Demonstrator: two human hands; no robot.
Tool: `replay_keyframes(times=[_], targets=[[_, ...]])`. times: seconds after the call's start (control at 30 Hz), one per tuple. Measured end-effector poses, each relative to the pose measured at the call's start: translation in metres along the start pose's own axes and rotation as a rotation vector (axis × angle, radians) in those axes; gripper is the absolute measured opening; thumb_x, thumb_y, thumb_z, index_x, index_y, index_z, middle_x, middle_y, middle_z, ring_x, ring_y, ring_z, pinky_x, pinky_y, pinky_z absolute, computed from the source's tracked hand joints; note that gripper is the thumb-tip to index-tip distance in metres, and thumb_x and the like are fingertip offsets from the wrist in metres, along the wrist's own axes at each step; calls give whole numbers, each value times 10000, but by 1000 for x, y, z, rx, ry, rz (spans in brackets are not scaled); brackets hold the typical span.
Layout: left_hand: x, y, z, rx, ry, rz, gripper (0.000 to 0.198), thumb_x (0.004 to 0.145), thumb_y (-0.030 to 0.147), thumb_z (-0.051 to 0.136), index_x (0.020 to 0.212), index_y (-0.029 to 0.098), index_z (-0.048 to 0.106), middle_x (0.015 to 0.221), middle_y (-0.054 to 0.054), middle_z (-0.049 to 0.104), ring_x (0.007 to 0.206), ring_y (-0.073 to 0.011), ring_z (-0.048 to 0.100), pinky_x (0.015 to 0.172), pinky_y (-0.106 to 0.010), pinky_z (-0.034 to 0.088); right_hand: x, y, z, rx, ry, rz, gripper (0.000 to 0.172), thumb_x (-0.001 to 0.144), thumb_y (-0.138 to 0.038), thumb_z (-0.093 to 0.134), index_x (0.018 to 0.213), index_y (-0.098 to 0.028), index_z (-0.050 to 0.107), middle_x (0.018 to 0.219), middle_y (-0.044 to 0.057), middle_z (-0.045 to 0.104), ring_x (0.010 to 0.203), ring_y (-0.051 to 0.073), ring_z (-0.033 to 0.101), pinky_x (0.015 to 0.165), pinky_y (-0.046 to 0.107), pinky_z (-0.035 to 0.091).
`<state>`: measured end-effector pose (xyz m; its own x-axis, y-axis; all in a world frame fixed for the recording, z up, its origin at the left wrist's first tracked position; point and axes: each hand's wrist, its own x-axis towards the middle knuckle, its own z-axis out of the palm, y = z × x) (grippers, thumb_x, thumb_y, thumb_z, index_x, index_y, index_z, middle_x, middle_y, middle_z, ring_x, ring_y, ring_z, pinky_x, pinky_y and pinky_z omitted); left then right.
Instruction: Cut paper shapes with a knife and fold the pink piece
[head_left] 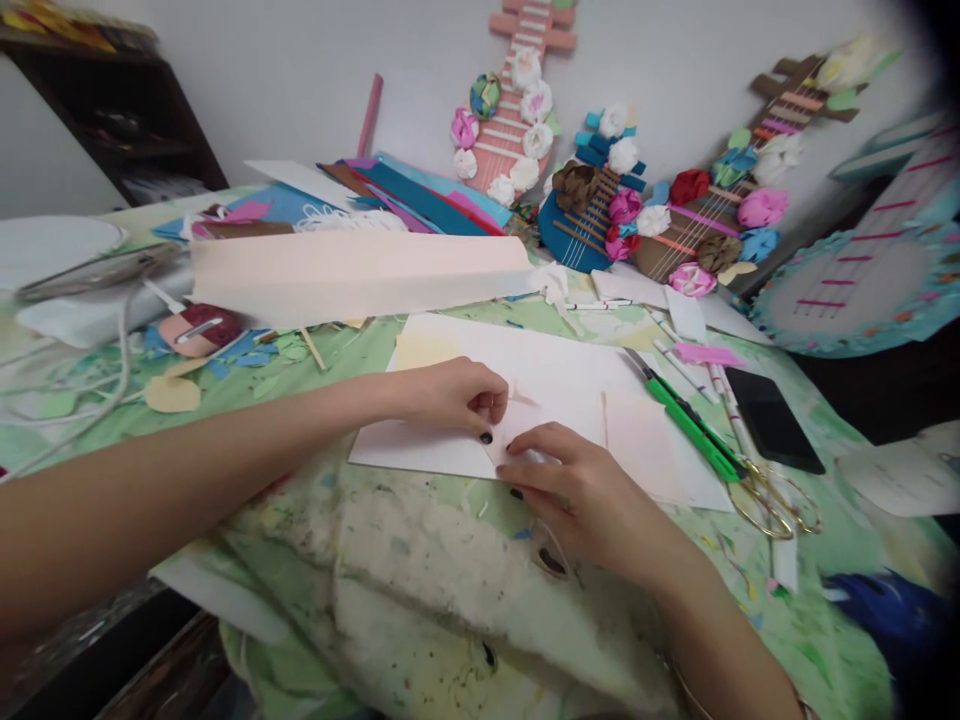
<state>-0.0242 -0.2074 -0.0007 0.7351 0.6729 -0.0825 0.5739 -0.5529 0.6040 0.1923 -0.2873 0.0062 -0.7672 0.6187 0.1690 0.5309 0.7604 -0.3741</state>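
Observation:
A white sheet lies on the green-patterned table cover, with a pale yellow piece at its left and a pale pink piece at its right. My left hand is closed in a pinch over the sheet's middle, beside a small pinkish piece. Close by on the right, my right hand has bent fingers at the sheet's front edge, holding or pressing something too small to make out. A green cutter with its blade out rests across the sheet's right side, touching gold-handled scissors.
A black phone and markers lie on the right. Behind the sheet stretches a long folded cream paper. Decorated paper instruments lean against the wall. Paper scraps, a white cable and a maroon-and-pink object are at left.

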Motion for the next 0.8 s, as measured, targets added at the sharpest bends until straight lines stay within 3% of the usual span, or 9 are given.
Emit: replay_keyframes(times=[0.37, 0.5, 0.63, 0.8], targets=[[2, 2, -2, -4, -21, -35, 96, 723, 188, 670, 815, 188, 642, 703, 28, 595, 638, -112, 531, 572, -214, 355, -1, 0, 0, 18, -24, 15, 254, 877, -83, 526, 971, -190, 737, 1123, 110, 646, 1010, 205, 612, 869, 348, 514], [4, 2, -3, -25, -32, -45, 114, 710, 174, 679, 817, 186, 642, 680, 33, 595, 617, -106, 533, 558, -205, 362, 0, -2, -2, 37, -11, -26, 293, 893, -83, 499, 1087, -185, 694, 1034, 104, 679, 1009, 209, 598, 859, 352, 507], [5, 1, -3, -37, -45, -54, 117, 704, 178, 679, 815, 182, 640, 678, 29, 601, 625, -110, 546, 556, -200, 371, 1, -4, -3, -26, -38, -13, 379, 878, -58, 492, 1209, -184, 625, 1010, 102, 668, 987, 223, 577, 815, 370, 492], [6, 2, -5, -25, -60, -56, 119, 691, 167, 673, 805, 184, 643, 667, 34, 590, 617, -109, 541, 554, -200, 364, 0, -5, -2, -140, -40, -8, 306, 885, -107, 517, 1136, -210, 660, 1068, 116, 632, 1033, 253, 528, 874, 442, 435]])
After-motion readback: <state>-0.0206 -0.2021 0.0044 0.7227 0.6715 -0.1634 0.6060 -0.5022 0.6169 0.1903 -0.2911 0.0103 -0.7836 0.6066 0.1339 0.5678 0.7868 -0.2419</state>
